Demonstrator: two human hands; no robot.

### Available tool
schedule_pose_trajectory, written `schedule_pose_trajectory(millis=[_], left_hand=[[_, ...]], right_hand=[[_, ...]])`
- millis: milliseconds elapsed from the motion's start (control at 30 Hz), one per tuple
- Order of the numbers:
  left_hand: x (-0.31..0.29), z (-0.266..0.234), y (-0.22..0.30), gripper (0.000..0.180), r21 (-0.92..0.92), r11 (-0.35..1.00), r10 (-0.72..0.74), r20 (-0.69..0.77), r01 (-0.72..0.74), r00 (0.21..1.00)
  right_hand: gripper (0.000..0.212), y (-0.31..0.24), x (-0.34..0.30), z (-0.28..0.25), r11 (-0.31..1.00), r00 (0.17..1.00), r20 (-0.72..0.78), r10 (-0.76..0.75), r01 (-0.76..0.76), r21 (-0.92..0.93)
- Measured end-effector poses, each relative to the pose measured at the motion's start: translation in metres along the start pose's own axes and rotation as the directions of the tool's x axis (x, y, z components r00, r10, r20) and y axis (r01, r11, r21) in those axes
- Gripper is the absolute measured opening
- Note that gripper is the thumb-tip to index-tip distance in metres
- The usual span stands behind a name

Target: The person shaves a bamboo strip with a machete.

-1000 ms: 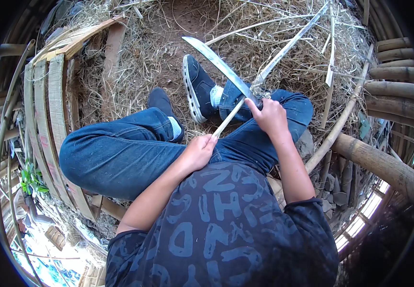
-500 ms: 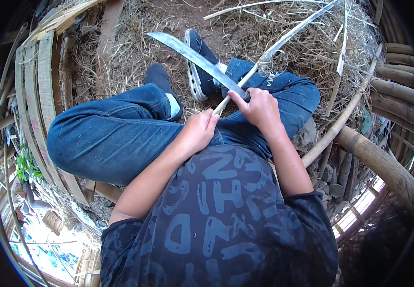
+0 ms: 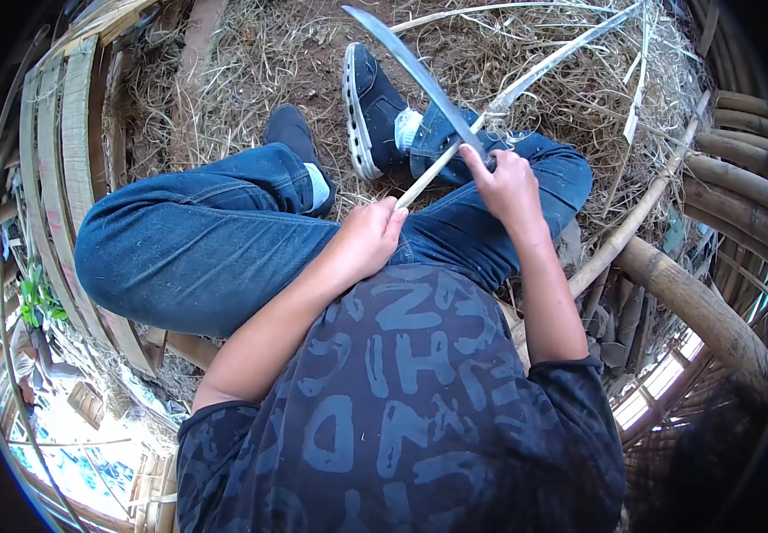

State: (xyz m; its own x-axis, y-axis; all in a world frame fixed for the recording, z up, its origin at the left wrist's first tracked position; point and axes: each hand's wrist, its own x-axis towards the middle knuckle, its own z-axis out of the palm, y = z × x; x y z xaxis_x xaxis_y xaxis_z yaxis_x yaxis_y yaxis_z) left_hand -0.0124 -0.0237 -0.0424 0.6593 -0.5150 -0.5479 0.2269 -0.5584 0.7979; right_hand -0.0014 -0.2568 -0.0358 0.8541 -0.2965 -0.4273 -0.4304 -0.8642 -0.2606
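My left hand (image 3: 368, 238) is closed round the near end of a long bamboo strip (image 3: 442, 160) at my lap. From there the strip slants up to the far right, over my bent leg. My right hand (image 3: 506, 185) grips the dark handle of a machete (image 3: 419, 75), most of the handle hidden by my fingers. Its long grey blade points away and to the left, crossing the strip just beyond my right hand. A thin pale curl of shaving (image 3: 513, 138) shows beside the strip near the blade.
Dry shavings (image 3: 251, 53) litter the earth floor around my shoes (image 3: 375, 111). A slatted wooden panel (image 3: 78, 151) stands at left. Bamboo poles (image 3: 699, 306) and a bamboo wall (image 3: 748, 160) close in on the right. Another long strip (image 3: 490, 9) lies at the far side.
My right hand has moved away from me and slightly right along the strip. The machete has swung so its tip points farther forward. My left hand keeps its hold.
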Motion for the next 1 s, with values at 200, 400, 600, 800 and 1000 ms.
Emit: schedule_pose_trajectory(millis=[200,400,600,800,1000], left_hand=[[0.003,0.002,-0.004,0.026,0.011,1.0,0.004,-0.039,-0.003,0.999],[0.004,-0.001,-0.003,0.026,-0.005,1.0,0.006,-0.046,-0.006,0.999],[0.007,-0.002,-0.004,0.027,-0.026,1.0,0.005,0.002,-0.005,1.0],[0.003,-0.002,-0.005,0.026,-0.064,0.997,-0.037,0.003,0.037,0.999],[0.005,-0.002,-0.007,0.024,-0.051,0.998,-0.024,-0.017,0.023,1.0]], right_hand=[[0.07,-0.022,-0.02,0.016,0.996,0.995,0.044,-0.092,0.091,0.021],[0.073,0.006,0.011,0.017,0.993,0.992,-0.078,-0.103,0.098,-0.073],[0.079,0.016,0.019,0.003,0.996,1.0,-0.006,0.005,-0.006,-0.093],[0.074,-0.011,-0.001,0.008,1.0,0.988,0.155,0.017,-0.02,0.017],[0.067,-0.033,-0.017,0.021,0.995,0.984,0.15,-0.095,0.089,0.048]])
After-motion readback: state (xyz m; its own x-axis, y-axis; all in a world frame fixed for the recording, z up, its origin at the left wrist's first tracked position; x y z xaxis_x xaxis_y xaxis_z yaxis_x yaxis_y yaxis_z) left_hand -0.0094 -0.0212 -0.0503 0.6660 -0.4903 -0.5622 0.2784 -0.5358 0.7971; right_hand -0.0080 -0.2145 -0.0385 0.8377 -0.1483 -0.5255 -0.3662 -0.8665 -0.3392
